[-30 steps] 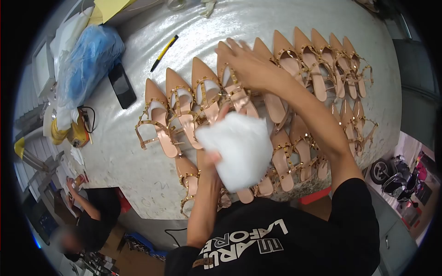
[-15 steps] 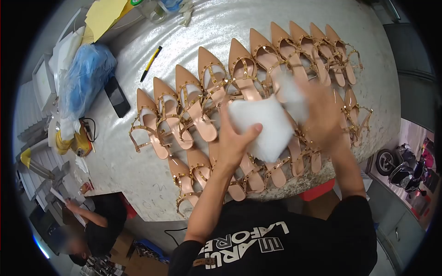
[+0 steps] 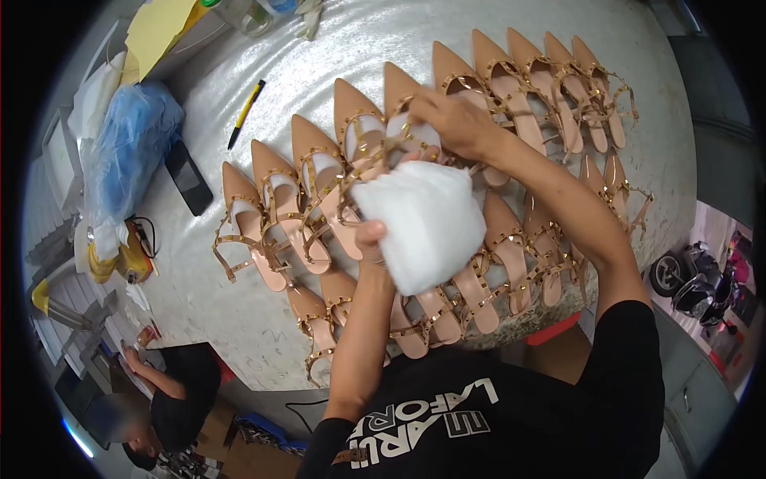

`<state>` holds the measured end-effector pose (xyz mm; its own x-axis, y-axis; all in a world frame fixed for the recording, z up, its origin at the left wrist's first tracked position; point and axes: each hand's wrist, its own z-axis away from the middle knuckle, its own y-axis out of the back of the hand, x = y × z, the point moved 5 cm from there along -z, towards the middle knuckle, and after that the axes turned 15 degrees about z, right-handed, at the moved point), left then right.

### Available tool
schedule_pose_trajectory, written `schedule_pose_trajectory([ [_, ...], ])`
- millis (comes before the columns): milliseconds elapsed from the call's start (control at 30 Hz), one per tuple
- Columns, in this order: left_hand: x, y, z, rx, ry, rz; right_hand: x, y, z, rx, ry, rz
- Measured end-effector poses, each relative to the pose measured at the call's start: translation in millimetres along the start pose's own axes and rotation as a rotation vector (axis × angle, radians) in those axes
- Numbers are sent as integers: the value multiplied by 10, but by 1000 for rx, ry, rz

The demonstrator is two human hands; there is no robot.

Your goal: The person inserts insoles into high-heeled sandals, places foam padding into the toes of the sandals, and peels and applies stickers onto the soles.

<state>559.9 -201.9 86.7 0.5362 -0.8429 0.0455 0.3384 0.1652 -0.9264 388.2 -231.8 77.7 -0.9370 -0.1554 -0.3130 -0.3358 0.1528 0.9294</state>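
Observation:
My left hand [image 3: 373,246] holds a thick stack of white padding sheets [image 3: 427,223] over the middle of the shoe rows. My right hand [image 3: 456,121] is at the opening of a tan pointed shoe [image 3: 403,86], its fingers pressed on white padding [image 3: 413,134] in the toe. Tan studded shoes stand in an upper row, toes pointing away. The shoes to the left, such as the leftmost one [image 3: 238,185], show white padding inside. To the right, a shoe [image 3: 456,68] shows none. A lower row [image 3: 479,299] lies nearer my body, partly hidden by the stack and my arms.
A yellow pen [image 3: 246,114], a black phone [image 3: 188,177] and a blue plastic bag [image 3: 136,144] lie on the grey table [image 3: 207,307] at the left. Yellow paper [image 3: 162,33] and a jar [image 3: 243,14] are farther back. Another person [image 3: 171,391] is at the lower left.
My right hand has gone from the right of the stack, where it pulled at a white sheet, to the shoe's opening, where white padding now shows. The stack has shifted slightly left.

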Motion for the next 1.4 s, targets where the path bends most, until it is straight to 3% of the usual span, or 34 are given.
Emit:
schedule_pose_trajectory([
  [33, -12, 61, -9, -32, 61, -36, -57, -19, -50, -4, 12, -4],
  [100, -67, 176, -6, -98, 138, -116, -104, -80, -115, -121, -159, 328],
  [133, -65, 191, 6, -97, 123, -110, -142, -76, -147, -69, -144, 363],
  [233, -97, 241, 8, -143, 204, -384, -169, 26, -159, 28, 4, 330],
  [267, -89, 281, 30, -142, 188, -377, -131, 67, -107, 132, 39, 260],
  [400, -40, 190, 63, -161, 209, -360, 66, 119, 112, 104, 139, 210],
  [467, -77, 209, 37, -181, 220, -384, -10, 95, 71, 1, 58, 323],
  [667, -150, 409, -37, -260, 196, -533, 92, -100, 26, 106, -176, 300],
  [733, -120, 381, -38, -268, 135, -641, 106, -137, -90, 39, -245, 323],
  [800, -130, 373, -57, -269, 152, -663, 4, -98, -298, 300, -89, 653],
  [833, -134, 352, -69, -271, 169, -693, 21, -157, -370, 305, -90, 660],
  [900, -175, 283, -62, -264, 145, -796, 119, -365, -474, -85, -313, 685],
  [933, -176, 246, -65, -254, 115, -901, 32, -264, -584, -339, -445, 613],
  [967, -165, 294, -73, -268, 100, -896, 53, -170, -559, -317, -448, 630],
  [1067, -34, 41, 454, -208, -1, -859, -61, 235, -144, -118, -151, 331],
  [1133, 118, -185, 977, -102, -215, -785, -539, 1007, 318, 20, -324, 190],
  [1200, 166, -197, 1336, 175, -353, -837, -1350, 1509, 796, -218, -702, -344],
  [1267, 51, -318, 1568, 292, -525, -910, -2001, 1400, 1267, -131, -367, -149],
  [1300, -27, -282, 1595, 276, -533, -923, -2179, 1347, 1393, -72, -367, -105],
  [1400, -257, -251, 1709, 142, -343, -369, -2198, 1444, 1698, -29, -356, -205],
])
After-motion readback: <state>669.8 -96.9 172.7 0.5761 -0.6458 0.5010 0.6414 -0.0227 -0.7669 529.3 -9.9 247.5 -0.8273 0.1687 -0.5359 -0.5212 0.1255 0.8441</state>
